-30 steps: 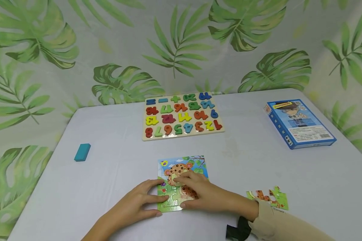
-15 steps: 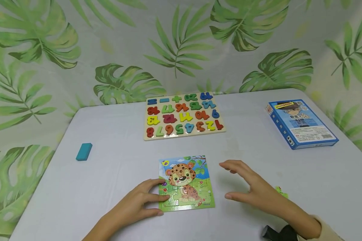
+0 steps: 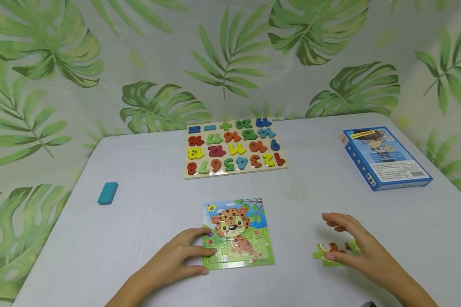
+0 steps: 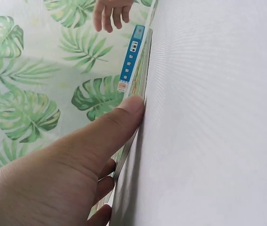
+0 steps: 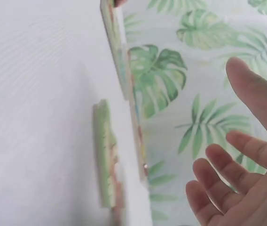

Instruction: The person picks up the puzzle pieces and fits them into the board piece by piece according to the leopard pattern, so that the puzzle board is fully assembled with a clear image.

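A square jigsaw puzzle with a spotted leopard cub lies flat on the white table. My left hand rests at its left side, fingertips on the picture. In the left wrist view, the thumb touches the board's edge. Over to the right, my right hand hovers with spread, lightly bent fingers and nothing held; the right wrist view shows its palm apart from the pieces. Beneath it lie loose jigsaw pieces in green and spotted orange, partly hidden by the thumb. Seen edge-on, pieces look blurred in the right wrist view.
A wooden board of coloured numbers lies at the back middle of the table. At the back right is a blue box. A teal block sits on the left. Leaf-printed cloth hangs behind the table.
My right hand has lifted off the puzzle and moved right to above the loose pieces, uncovering the leopard picture. My left hand has stayed at the puzzle's left side.
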A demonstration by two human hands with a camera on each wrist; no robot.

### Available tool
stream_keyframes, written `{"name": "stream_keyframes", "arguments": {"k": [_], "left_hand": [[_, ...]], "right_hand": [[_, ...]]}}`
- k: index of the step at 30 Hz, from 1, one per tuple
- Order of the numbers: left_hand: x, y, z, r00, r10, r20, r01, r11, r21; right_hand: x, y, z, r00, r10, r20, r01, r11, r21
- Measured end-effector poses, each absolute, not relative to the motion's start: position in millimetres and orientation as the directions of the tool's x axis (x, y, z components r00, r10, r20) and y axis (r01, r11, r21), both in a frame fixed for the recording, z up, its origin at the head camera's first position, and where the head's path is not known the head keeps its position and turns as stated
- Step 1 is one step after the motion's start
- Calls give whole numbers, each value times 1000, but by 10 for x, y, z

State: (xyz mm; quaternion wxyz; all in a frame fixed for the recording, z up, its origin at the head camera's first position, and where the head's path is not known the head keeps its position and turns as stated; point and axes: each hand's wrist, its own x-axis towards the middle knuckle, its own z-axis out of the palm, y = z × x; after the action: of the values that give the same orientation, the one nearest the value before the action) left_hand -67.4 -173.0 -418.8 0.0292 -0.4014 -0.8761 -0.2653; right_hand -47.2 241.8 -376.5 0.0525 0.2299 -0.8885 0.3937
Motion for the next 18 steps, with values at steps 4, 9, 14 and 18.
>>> {"name": "stream_keyframes", "arguments": {"k": [4,9,14,18], "left_hand": [[-672,-1729,-4191,-676,688,263,719,538,441],[-672,-1729,-4190,-673,689,268,722,534,439],[-669,-1731,-4189,-679,687,258,716,541,442],[-668,-1734,-4186,-685,685,249,708,546,448]], "right_hand": [[-467,2472,-3853,-888,-387,250,-446,591,-672],[-474,2535,-3967,-880,-431,198,-446,611,-654],[-481,2591,-4015,-882,-463,94,-417,671,-613],[-493,2626,-3996,-877,-480,-10,-384,714,-585]]}}
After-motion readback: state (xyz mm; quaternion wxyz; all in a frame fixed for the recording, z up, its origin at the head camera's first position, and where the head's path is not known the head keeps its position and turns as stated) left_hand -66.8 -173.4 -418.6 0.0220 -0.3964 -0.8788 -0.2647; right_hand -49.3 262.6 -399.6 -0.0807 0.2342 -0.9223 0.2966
